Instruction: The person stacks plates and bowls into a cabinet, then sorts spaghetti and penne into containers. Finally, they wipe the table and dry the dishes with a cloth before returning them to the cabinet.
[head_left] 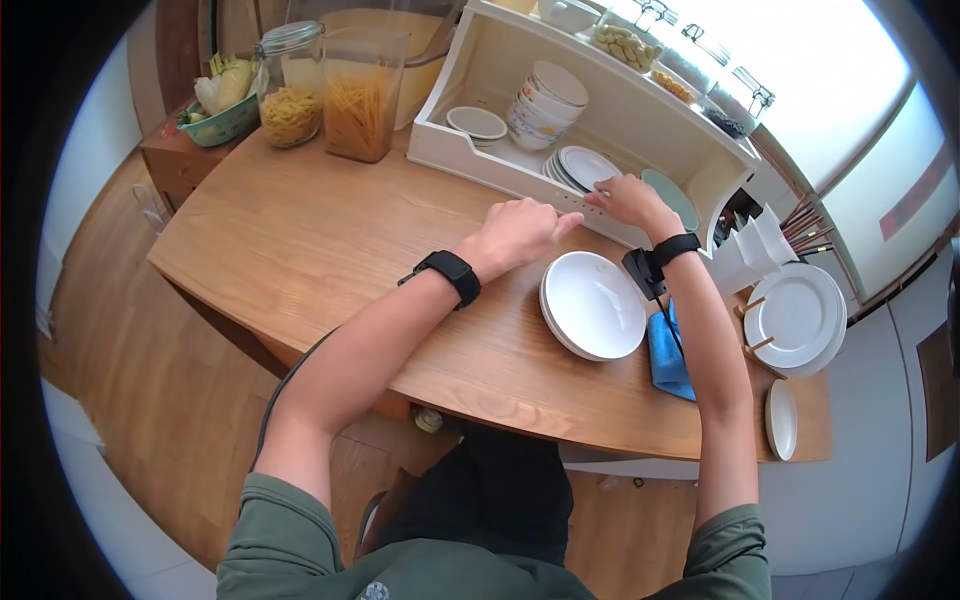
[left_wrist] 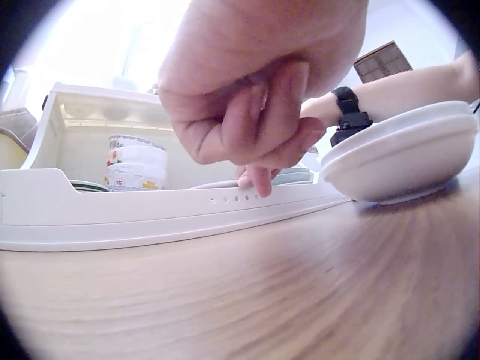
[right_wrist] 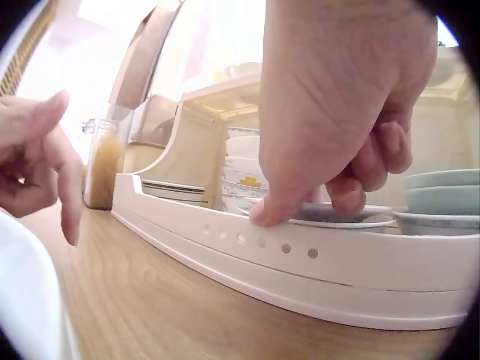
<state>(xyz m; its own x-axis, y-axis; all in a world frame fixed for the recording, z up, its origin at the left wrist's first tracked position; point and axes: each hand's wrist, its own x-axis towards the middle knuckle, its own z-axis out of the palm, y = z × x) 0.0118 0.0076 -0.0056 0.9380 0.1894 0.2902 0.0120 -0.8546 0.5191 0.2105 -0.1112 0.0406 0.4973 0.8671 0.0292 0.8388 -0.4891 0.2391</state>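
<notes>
Over the shelf's (head_left: 460, 163) front edge, the right hand (head_left: 634, 200) pinches the top white plate (head_left: 586, 165) by its rim – likely the handiest hold – while the left hand (head_left: 518, 236), loosely curled, holds nothing.

Two hands (head_left: 520, 238) and two black wristbands (head_left: 460, 280) of yours appear with one white shelf (head_left: 480, 172), two plain white bowls (head_left: 595, 300) on the table, one blue cloth (head_left: 668, 360), one spaghetti tub (head_left: 362, 105), one green basket (head_left: 228, 124) and four glass jars (head_left: 290, 105); you face at least three patterned bowls (head_left: 545, 115) and at least four shelved plates (head_left: 585, 163).
</notes>
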